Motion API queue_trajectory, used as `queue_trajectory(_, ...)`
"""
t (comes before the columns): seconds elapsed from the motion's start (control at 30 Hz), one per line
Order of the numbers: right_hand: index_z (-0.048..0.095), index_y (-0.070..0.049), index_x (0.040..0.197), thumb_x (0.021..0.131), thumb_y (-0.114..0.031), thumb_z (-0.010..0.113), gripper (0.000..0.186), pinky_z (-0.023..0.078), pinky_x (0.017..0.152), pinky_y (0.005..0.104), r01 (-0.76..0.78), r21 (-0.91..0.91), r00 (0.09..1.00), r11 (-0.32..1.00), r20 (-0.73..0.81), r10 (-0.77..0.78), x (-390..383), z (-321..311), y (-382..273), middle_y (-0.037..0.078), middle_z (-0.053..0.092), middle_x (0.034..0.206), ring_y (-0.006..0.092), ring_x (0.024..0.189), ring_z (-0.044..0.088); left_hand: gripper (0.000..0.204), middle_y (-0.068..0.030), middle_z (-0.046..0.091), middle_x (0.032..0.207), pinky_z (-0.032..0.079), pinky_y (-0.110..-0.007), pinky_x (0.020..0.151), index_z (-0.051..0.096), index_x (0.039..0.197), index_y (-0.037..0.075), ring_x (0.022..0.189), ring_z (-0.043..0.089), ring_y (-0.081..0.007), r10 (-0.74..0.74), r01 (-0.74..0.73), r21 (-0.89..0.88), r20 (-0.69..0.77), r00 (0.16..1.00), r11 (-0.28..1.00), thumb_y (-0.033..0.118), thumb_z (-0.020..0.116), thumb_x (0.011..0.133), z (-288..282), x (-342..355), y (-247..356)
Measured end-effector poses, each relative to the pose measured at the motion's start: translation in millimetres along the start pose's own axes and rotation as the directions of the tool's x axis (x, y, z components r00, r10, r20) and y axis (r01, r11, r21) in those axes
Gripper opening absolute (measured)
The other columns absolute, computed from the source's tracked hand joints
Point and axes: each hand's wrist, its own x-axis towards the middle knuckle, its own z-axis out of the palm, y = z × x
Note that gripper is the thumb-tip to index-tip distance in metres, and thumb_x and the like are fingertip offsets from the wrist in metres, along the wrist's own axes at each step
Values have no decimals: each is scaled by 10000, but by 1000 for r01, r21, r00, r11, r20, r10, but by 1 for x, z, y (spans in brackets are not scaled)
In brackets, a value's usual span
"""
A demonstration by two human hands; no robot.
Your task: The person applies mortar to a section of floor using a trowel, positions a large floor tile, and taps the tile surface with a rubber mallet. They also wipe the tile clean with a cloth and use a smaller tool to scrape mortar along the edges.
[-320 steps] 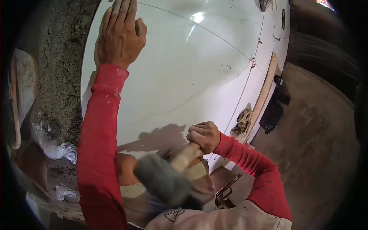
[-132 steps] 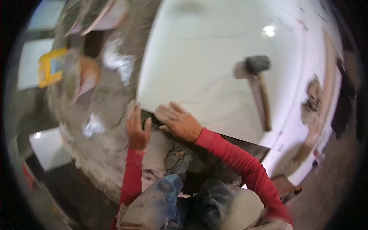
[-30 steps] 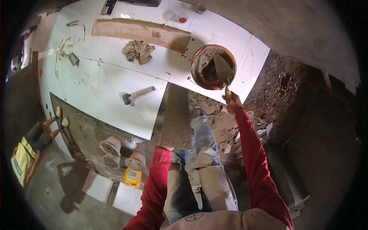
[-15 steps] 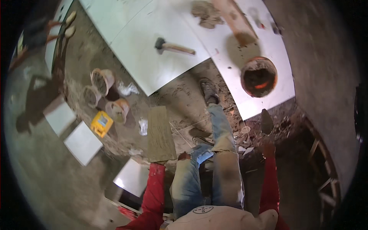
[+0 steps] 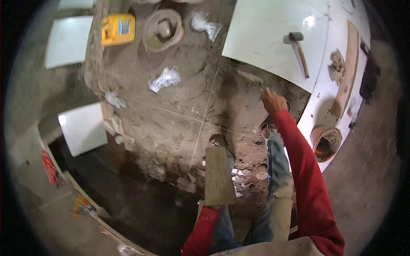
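Observation:
A flat, rectangular wooden mortar board (image 5: 220, 177) with a grey, streaked face lies over my left hand. Its fingers are hidden beneath the board, and the red left sleeve (image 5: 204, 228) ends at the board's near edge. Stretched forward, my right hand (image 5: 273, 102) is closed around the handle of a pointing trowel (image 5: 250, 77). The trowel's blade is grey, slightly blurred, and over the rough sandy bed (image 5: 239, 100) just short of the large white tile (image 5: 265, 40). My shoes stand on the same bed, below the right hand and beyond the board.
A black-headed mallet (image 5: 301, 55) lies on the tile. At right are a mortar bucket (image 5: 326, 143) and a wooden plank (image 5: 346, 72). Thin strings (image 5: 202, 121) cross over the sand. A yellow jug (image 5: 118, 30) and bucket (image 5: 163, 30) stand far left. A dark pit (image 5: 141, 183) lies near left.
My view has turned left, so the tile and mallet sit further right. My right arm has reached forward with the trowel, from beside the rubble to the sand. The board stays over my left hand.

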Motion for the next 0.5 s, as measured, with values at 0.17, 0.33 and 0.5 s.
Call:
queue_trajectory(0.17,539,-167,1336,998,-272,469,361,585,659,433,82,-80,996,993,28,-80,102,15,-54,89,695,1035,295,771,719,499,-108,496,1457,371,-435,1132,436,1466,87,1324,475,-268,32,-44,-182,-72,997,982,373,402,1058,-65,-46,-19)
queue_trajectory(0.33,551,-134,1260,1017,-334,417,342,580,697,468,-192,-11,971,981,139,192,123,18,-80,148,725,827,337,831,732,500,-107,503,1449,377,-436,1126,442,1461,88,1315,483,-269,20,-47,-274,-99,995,960,380,402,1057,-81,-65,-32)
queue_trajectory(0.5,531,-105,1262,1008,-315,445,340,583,670,470,-98,-46,989,994,105,103,116,15,-90,187,720,852,354,800,733,501,-106,510,1441,383,-436,1120,448,1456,89,1307,491,-270,2,-39,-300,-123,992,953,386,403,1056,-81,-75,-41)
